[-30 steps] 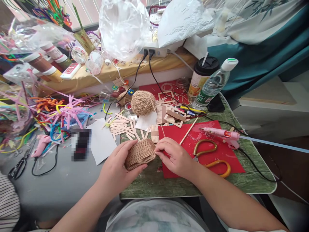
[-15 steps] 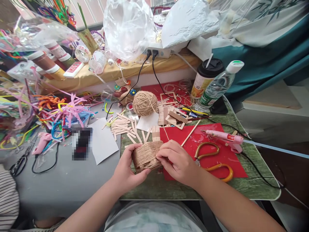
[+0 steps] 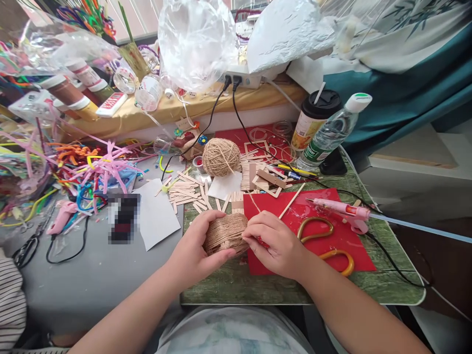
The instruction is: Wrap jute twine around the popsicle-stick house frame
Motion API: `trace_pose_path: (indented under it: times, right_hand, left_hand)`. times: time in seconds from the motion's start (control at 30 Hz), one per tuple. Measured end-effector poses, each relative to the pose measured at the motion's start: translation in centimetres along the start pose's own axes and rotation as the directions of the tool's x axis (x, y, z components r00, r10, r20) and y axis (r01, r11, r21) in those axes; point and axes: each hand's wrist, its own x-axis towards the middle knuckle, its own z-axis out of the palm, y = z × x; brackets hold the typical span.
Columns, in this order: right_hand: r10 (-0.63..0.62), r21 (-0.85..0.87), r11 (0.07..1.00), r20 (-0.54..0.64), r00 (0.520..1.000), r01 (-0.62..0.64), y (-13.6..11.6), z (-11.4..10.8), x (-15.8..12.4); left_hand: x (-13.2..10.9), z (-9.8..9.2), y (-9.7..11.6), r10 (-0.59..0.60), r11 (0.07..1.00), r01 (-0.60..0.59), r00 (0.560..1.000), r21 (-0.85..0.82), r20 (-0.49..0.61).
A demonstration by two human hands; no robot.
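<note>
A small block wrapped in brown twine (image 3: 225,233) is held above the green table mat. My left hand (image 3: 199,246) grips its left end, thumb along the near side and fingers over the far side. At the block's right end my right hand (image 3: 271,243) is closed in a pinch, with twine at its fingertips. A strand runs up and away from this hand toward the ball of twine (image 3: 221,157), which sits behind the block. Under and beside my right hand lies a red sheet (image 3: 354,246).
Orange-handled scissors (image 3: 337,260) and a pink glue gun (image 3: 339,208) with a black cord lie to the right. Wooden sticks (image 3: 183,191) lie behind my left hand. A bottle (image 3: 328,132) and a cup (image 3: 315,118) stand at the back right. Pipe cleaners (image 3: 110,169) are heaped left.
The wrapped block has turned in my left hand, and the left thumb now reaches farther right along it. My right hand has shifted slightly, still pinching at the block's right end.
</note>
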Motion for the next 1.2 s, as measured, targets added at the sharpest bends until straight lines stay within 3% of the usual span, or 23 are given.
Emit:
trace_pose_path:
  times: [0.1,0.3,0.47,0.7,0.93,1.2]
  right_hand:
    - [0.018,0.01,1.0,0.018,1.0,-0.018,0.0,-0.1,0.1]
    - [0.041,0.026,0.999,0.033,0.999,-0.041,0.9,0.6,0.3]
    - [0.034,0.042,0.999,0.029,0.999,-0.035,0.7,1.3,0.3]
    - [0.083,0.072,0.994,0.019,0.996,-0.084,0.7,1.4,0.2]
    - [0.144,0.099,0.984,0.035,0.989,-0.147,1.2,1.6,0.1]
    - [0.219,0.176,0.961,-0.021,0.975,-0.212,1.3,2.0,0.1]
  left_hand:
    - [-0.9,-0.2,-0.6,0.002,0.998,-0.002,1.0,-0.063,-0.009]
    - [-1.9,-0.2,-1.3,-0.03,0.989,0.01,0.991,-0.15,-0.128]
    - [-2.3,-0.2,-0.9,-0.149,0.977,0.129,0.983,-0.172,-0.11]
    - [-2.6,-0.2,-1.7,-0.186,0.966,0.163,0.977,-0.199,-0.106]
    - [-3.1,0.2,-3.0,-0.21,0.923,0.153,0.969,-0.352,-0.131]
    - [-2.6,1.7,-3.7,-0.215,0.909,0.087,0.936,-0.407,-0.279]
